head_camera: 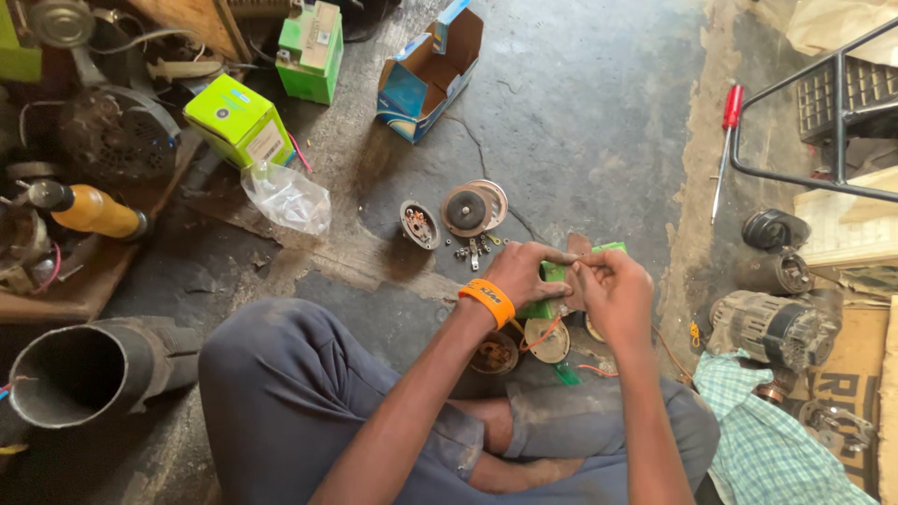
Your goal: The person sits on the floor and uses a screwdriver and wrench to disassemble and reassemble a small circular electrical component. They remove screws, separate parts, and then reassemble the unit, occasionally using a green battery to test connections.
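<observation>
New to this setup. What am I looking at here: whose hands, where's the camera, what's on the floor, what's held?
There is no machine: a person sits cross-legged on a concrete floor, filmed by a camera worn on their head and looking down. The left hand, with an orange wristband, and the right hand meet over a small green part, pinching something too small to tell. Beyond them on the floor lie a round disc, a smaller round part and some loose screws. Farther off are an open blue box, green boxes, a plastic bag and a red-handled screwdriver.

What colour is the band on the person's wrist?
Orange. The wristband sits on the left hand, seen in the head view.
</observation>
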